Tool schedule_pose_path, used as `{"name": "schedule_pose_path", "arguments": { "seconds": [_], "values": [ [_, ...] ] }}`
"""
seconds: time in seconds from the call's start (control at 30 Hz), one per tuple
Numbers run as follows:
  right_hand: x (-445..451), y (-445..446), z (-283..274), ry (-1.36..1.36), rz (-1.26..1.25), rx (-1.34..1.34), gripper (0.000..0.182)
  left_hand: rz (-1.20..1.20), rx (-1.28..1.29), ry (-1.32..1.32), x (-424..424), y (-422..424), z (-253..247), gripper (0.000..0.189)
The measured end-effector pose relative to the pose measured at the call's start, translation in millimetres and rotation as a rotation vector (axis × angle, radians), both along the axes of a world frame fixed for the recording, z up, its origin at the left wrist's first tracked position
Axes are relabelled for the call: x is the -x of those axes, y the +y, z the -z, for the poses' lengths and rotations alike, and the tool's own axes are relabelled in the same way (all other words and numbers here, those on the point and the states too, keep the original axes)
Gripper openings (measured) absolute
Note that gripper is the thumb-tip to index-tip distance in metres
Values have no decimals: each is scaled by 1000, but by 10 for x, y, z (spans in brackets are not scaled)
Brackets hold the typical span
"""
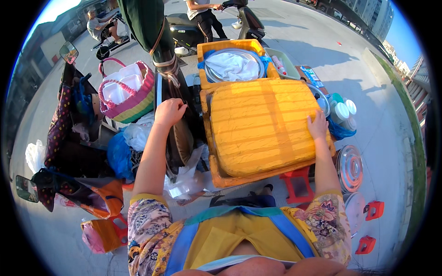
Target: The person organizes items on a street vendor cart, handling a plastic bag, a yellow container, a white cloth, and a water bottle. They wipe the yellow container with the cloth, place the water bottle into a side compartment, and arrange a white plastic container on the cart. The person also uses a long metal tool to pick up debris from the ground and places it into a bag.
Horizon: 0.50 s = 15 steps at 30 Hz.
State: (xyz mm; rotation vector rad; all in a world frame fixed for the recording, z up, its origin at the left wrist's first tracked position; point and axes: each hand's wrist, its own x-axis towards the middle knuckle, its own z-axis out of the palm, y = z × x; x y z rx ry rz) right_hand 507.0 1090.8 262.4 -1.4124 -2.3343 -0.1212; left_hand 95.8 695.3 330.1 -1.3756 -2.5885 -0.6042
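Note:
A large foam box lid (259, 124) wrapped in yellow tape lies on a yellow tape-wrapped box (238, 181) in front of me. My right hand (317, 124) rests on the lid's right edge, fingers somewhat apart. To the left of the box, my left hand (170, 112) is curled against a dark upright bundle, which looks like a folded umbrella (152, 31) tied with cord. Its fingertips are turned away, so any grip is hidden. Behind the lid, a white cloth (233, 65) lies on a round metal lid (210, 74) in a second yellow box (229, 45).
A striped woven basket (138, 100) holds white foam containers (122, 84). Plastic bags (121, 151) crowd the vehicle's left side. Lidded jars (342, 110), a pale green tub (285, 65) and a red stool (297, 184) stand right. Beyond, a person (203, 13) is with a scooter (250, 22).

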Motion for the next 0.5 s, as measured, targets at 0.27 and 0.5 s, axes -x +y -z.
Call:
{"name": "schedule_pose_path", "arguments": {
  "seconds": [0.27, 0.5],
  "values": [
    [-1, -8, 10, 6, -17, -20, 56, -13, -9, -11, 4, -21, 5, 25],
    [-16, -22, -30, 16, -9, -3, 56, -21, -9, -35, -35, -3, -21, 25]
  ]
}}
